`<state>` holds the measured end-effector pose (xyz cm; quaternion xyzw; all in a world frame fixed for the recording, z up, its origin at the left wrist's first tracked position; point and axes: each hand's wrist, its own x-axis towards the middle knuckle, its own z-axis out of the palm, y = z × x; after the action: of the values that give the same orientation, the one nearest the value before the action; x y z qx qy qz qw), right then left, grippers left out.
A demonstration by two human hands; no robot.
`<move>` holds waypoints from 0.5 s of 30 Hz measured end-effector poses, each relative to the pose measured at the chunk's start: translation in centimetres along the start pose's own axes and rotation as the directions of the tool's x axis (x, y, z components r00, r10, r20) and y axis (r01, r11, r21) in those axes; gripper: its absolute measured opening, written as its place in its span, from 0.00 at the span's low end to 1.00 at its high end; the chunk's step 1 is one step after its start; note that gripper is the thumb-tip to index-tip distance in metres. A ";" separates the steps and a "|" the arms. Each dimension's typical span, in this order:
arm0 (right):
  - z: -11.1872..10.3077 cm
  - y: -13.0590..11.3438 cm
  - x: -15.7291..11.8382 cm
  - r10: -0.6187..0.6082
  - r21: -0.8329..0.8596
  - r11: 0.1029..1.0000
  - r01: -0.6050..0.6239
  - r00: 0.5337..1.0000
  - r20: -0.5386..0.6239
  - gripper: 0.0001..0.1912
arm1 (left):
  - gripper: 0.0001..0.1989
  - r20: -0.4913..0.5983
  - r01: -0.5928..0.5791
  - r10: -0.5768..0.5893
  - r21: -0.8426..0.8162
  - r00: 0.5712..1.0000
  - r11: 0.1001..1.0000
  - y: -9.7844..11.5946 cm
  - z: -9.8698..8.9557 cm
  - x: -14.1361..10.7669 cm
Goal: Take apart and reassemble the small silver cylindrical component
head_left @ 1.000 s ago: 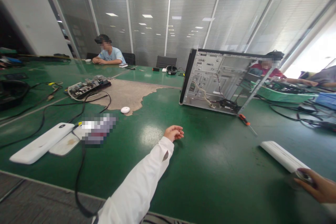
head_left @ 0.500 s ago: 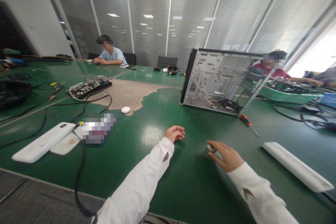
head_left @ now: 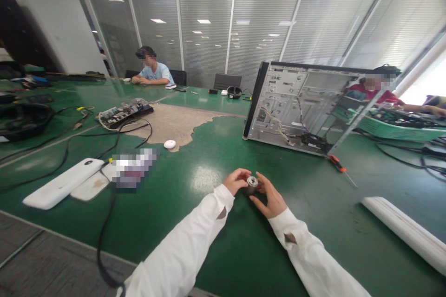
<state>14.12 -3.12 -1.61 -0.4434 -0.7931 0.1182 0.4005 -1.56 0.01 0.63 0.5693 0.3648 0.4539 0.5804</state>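
A small grey metal cylinder (head_left: 252, 186) with a dark mark on its silvery top stands upright just above or on the green tabletop; which of the two, I cannot tell. My left hand (head_left: 237, 181) grips it from the left, thumb and fingers closed on its side. On the other side my right hand (head_left: 271, 197) is open, its index finger near the cylinder's top edge and its thumb apart below. Behind both hands stands an opened computer case (head_left: 292, 106), its metal inside showing.
An orange-black screwdriver (head_left: 337, 164) lies beside the case. A long white device (head_left: 406, 232) is at right, a white device (head_left: 61, 183) at left. Cables, a circuit assembly (head_left: 125, 113) and a white round puck (head_left: 169, 144) lie at left. Two people sit across the green table (head_left: 209, 222).
My right hand has brought the cylinder leftward to my left hand, which has closed on it. The right fingers have spread away from it. The view has turned slightly left.
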 end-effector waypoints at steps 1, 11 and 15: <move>-0.1 0.1 -0.1 -0.001 0.023 1.000 0.001 1.000 -0.005 0.32 | 0.19 0.026 -0.061 0.059 0.102 0.998 0.993 -0.2 0.1 -0.1; -0.8 -0.3 0.3 -0.074 0.090 0.993 0.075 0.997 -0.018 0.24 | 0.22 0.170 -0.303 0.265 0.721 0.949 0.624 -1.5 0.2 -0.5; -1.0 -0.6 0.4 -0.071 0.089 0.993 0.072 0.997 -0.008 0.22 | 0.19 0.150 -0.284 0.262 0.740 0.953 0.610 -1.3 0.1 -0.5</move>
<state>14.34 -3.31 -0.42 -0.3965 -0.8014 0.1381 0.4259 -1.52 -0.43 -0.70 0.8129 0.4212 0.3364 0.2204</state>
